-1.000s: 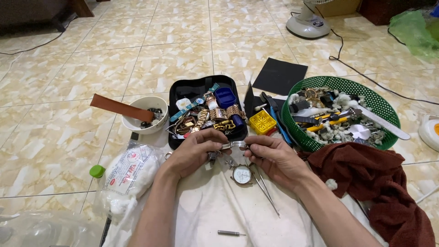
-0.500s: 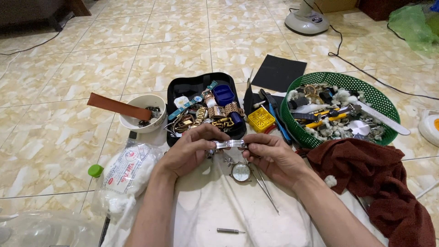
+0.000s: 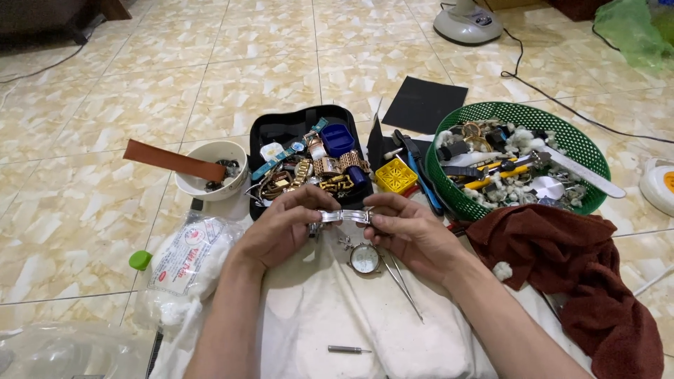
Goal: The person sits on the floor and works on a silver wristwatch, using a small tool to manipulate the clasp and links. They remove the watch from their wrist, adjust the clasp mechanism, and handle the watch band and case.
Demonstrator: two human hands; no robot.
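Left hand (image 3: 281, 228) and right hand (image 3: 407, 228) pinch a metal watch bracelet (image 3: 344, 216).

Floor (image 3: 84, 231): beige marbled tiles. Directly on it: white cloth (image 3: 393, 330), near centre; black tray (image 3: 281, 130) of watch parts beyond; white bowl (image 3: 210, 168) left; green basket (image 3: 456, 196) right; brown towel (image 3: 583, 267) near right; cotton bag (image 3: 186, 256) near left; black sheet (image 3: 425, 105) far.

My left hand (image 3: 281, 228) and right hand (image 3: 414, 235) are bare, with no gloves, rings or wristwatch. Both forearms run unsleeved from the lower edge of the frame up to the centre. My fingernails are short and plain.
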